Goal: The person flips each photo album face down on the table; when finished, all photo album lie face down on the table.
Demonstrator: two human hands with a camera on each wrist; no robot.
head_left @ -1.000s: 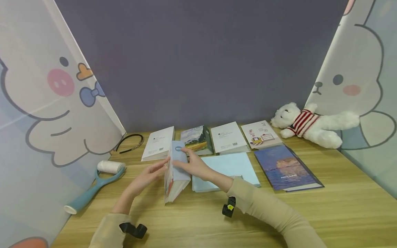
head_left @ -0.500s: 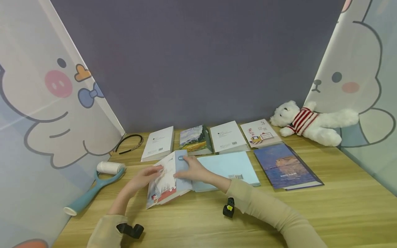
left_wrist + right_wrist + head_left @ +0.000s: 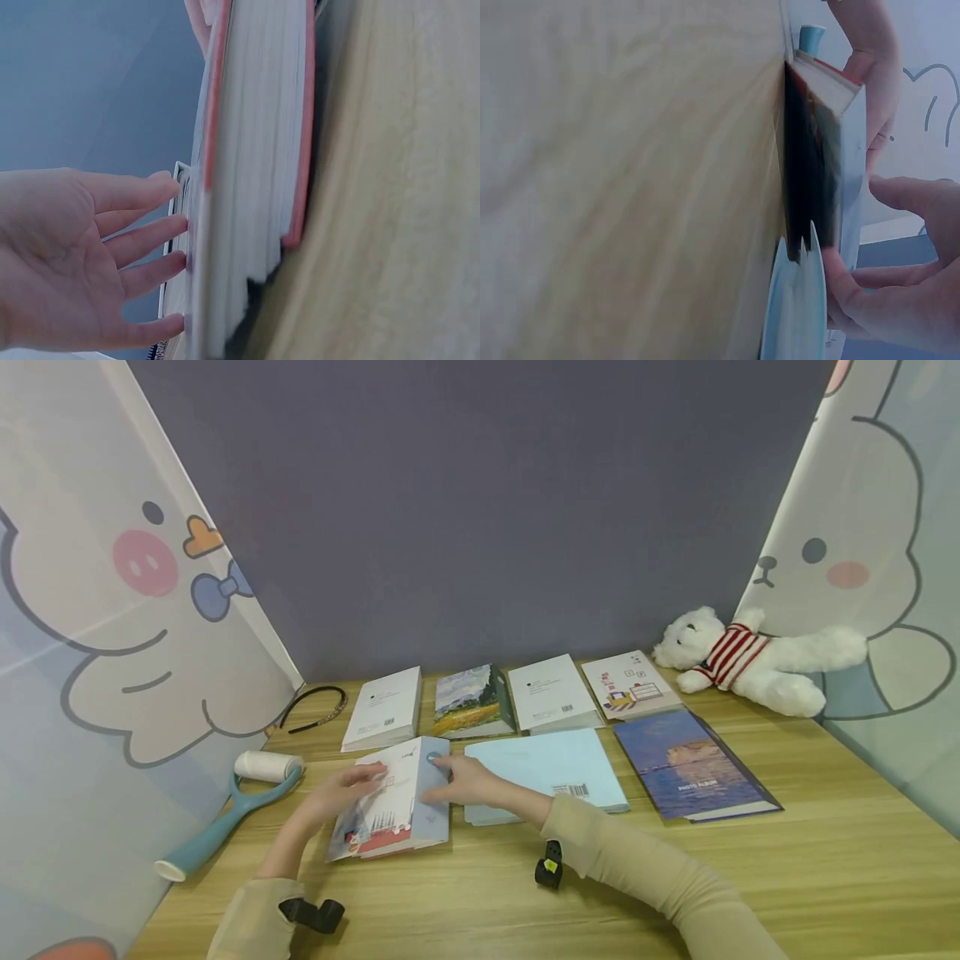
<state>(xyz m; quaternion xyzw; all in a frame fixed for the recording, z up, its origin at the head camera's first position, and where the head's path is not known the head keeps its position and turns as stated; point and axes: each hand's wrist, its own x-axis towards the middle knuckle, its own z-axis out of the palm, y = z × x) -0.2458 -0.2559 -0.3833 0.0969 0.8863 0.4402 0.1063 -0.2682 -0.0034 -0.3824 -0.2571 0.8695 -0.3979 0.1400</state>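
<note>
A thick photo album (image 3: 397,802) with a white illustrated cover, a red band and a pale blue spine lies at a slant low over the table, left of centre. With thumb and fingers my right hand (image 3: 468,781) grips it at the blue spine side. My left hand (image 3: 337,793) has its fingers nearly straight, their tips touching the white cover. In the left wrist view the left hand (image 3: 82,259) shows its palm beside the album's page block (image 3: 255,150). The right wrist view shows the right hand's fingers (image 3: 840,285) at the spine edge, near a light blue booklet (image 3: 795,307).
Along the back lie a white album (image 3: 382,706), a landscape-covered album (image 3: 468,702), another white one (image 3: 551,689) and an illustrated one (image 3: 630,685). A blue photo album (image 3: 693,768) and plush bear (image 3: 742,656) lie right. A lint roller (image 3: 225,818) and headband (image 3: 300,702) lie left.
The album has gone from standing on edge to lying much flatter, its white cover turned upward, and has shifted slightly left. Both hands have come down with it.
</note>
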